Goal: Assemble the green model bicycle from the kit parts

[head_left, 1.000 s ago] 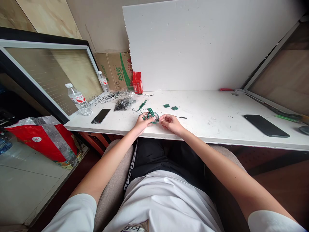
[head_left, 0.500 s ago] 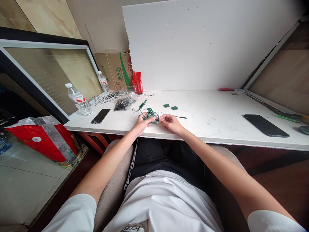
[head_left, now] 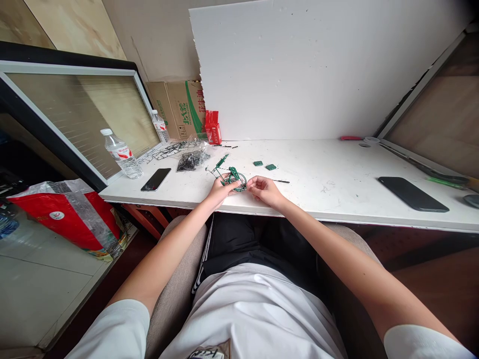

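Observation:
A small green model bicycle (head_left: 232,173) is held just above the front part of the white table. My left hand (head_left: 220,192) is closed around its lower frame, the thumb lying across the wheel. At the wheel's right edge, my right hand (head_left: 263,191) has its thumb and index finger pinched together. Whatever sits between those fingertips is too small to make out. Two dark green square pieces (head_left: 271,167) lie behind my right hand. A thin dark stick (head_left: 281,181) rests just right of it.
Left on the table are a phone (head_left: 156,179), a water bottle (head_left: 122,154), a bag of black parts (head_left: 192,159) and black part frames (head_left: 170,149). A small red box (head_left: 213,128) stands by a carton (head_left: 179,107). A black phone-like slab (head_left: 412,194) lies at right.

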Available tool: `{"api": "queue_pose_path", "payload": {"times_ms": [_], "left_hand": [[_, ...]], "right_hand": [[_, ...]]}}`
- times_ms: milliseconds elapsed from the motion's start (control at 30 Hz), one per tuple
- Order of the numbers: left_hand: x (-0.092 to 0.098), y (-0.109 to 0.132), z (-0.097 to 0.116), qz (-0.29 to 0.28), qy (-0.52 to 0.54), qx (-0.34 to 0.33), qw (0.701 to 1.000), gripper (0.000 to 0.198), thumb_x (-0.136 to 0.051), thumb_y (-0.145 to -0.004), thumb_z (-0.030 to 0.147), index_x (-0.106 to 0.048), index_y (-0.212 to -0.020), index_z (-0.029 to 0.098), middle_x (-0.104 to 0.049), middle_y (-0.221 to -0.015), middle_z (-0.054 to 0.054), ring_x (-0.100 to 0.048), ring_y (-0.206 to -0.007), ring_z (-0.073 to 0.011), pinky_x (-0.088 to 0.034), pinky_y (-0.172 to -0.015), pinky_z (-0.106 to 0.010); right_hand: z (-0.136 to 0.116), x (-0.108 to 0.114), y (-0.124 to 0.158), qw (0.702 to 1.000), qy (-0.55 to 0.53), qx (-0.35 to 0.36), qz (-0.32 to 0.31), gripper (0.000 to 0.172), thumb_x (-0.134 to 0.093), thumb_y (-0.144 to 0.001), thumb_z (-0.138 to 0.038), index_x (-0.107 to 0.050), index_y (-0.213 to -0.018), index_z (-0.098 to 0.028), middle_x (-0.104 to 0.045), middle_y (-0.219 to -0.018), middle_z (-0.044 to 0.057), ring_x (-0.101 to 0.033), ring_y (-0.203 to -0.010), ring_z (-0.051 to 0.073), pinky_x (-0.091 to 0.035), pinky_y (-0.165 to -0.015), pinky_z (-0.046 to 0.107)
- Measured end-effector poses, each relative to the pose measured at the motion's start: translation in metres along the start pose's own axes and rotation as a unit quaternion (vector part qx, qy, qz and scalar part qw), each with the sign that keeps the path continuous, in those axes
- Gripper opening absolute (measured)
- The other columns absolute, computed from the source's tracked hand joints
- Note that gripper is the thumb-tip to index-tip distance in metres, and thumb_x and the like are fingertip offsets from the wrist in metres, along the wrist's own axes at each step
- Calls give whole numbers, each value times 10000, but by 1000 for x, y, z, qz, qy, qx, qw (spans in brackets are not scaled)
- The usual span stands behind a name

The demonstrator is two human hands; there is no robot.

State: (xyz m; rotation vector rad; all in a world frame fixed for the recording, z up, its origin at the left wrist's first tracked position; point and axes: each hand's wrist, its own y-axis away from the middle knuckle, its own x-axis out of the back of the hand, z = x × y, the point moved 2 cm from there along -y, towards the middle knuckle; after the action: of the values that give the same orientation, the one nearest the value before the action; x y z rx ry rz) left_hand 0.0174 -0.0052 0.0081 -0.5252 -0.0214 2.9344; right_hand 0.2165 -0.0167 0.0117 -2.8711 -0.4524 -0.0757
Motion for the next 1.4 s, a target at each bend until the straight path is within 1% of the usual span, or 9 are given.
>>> {"api": "queue_pose_path", "payload": {"times_ms": [167, 267, 400, 533, 667, 833, 933, 1067, 1400], "left_hand": [[1, -1, 0, 0, -3, 2, 1000, 607, -1017, -634, 257, -669, -1122, 165, -782, -1040, -62, -759, -964, -209, -599, -1050, -502], [2, -2, -3, -5, -15, -1, 1000, 684, -1038, -590, 273, -662, -1152, 167, -787, -1069, -75, -755, -987, -218, -595, -1046, -498], [5, -5, -6, 3, -73, -64, 995, 799, -1061, -512, 249, -661, -1198, 163, -783, -1136, -89, -745, -1043, -229, -560, -1074, -447], [7, -7, -9, 13, -113, -95, 989, 845, -1068, -491, 282, -661, -1223, 168, -776, -1186, -103, -743, -1075, -254, -557, -1050, -423], [6, -5, -7, 21, -148, -100, 984, 868, -1068, -494, 319, -655, -1243, 173, -782, -1181, -107, -744, -1088, -271, -569, -1032, -424], [3, -1, -4, 10, -172, -96, 980, 897, -1064, -508, 310, -625, -1278, 171, -777, -1242, -128, -738, -1166, -301, -574, -1055, -434], [2, 0, -4, -4, -181, -103, 978, 892, -1059, -511, 295, -619, -1276, 166, -765, -1283, -142, -734, -1197, -308, -569, -1073, -436], [3, -1, -5, -21, -204, -107, 973, 880, -1050, -524, 286, -625, -1285, 161, -762, -1281, -145, -747, -1160, -298, -580, -1040, -423], [0, 1, -1, -44, -245, -125, 960, 661, -984, -619, 260, -670, -1192, 162, -785, -1190, -108, -762, -1051, -244, -601, -923, -334]], "right_hand": [[0, 0, 0, 1000, 10, 6, 5, 330, -823, -767, -431, -688, -949, -190, -686, -870, 25, -540, -647, 116, -428, -563, 263], [2, 1, -1, 999, 24, 14, 17, 330, -832, -761, -428, -696, -946, -190, -682, -840, 24, -564, -678, 131, -448, -574, 261], [5, 2, -1, 999, 33, 10, 30, 348, -845, -763, -418, -693, -987, -200, -640, -775, -3, -545, -633, 128, -476, -565, 271], [7, 2, -2, 998, 45, 20, 49, 383, -848, -769, -450, -688, -1014, -203, -668, -834, 31, -589, -694, 162, -512, -562, 288], [10, 3, -4, 992, 81, 56, 73, 379, -839, -779, -469, -696, -997, -194, -720, -919, 76, -652, -834, 204, -564, -675, 320], [12, 3, -5, 988, 86, 96, 82, 397, -849, -782, -453, -692, -1039, -195, -751, -970, 81, -698, -877, 215, -592, -836, 385], [11, 2, -4, 987, 80, 113, 82, 390, -859, -787, -427, -704, -1058, -194, -772, -1032, 96, -722, -896, 222, -598, -882, 407], [9, 2, -3, 989, 71, 105, 81, 423, -897, -761, -398, -720, -1087, -195, -802, -1046, 106, -750, -915, 241, -611, -905, 430], [7, 2, 0, 988, 82, 84, 104, 461, -949, -722, -416, -735, -1067, -197, -819, -993, 106, -780, -964, 280, -623, -891, 435]]}}
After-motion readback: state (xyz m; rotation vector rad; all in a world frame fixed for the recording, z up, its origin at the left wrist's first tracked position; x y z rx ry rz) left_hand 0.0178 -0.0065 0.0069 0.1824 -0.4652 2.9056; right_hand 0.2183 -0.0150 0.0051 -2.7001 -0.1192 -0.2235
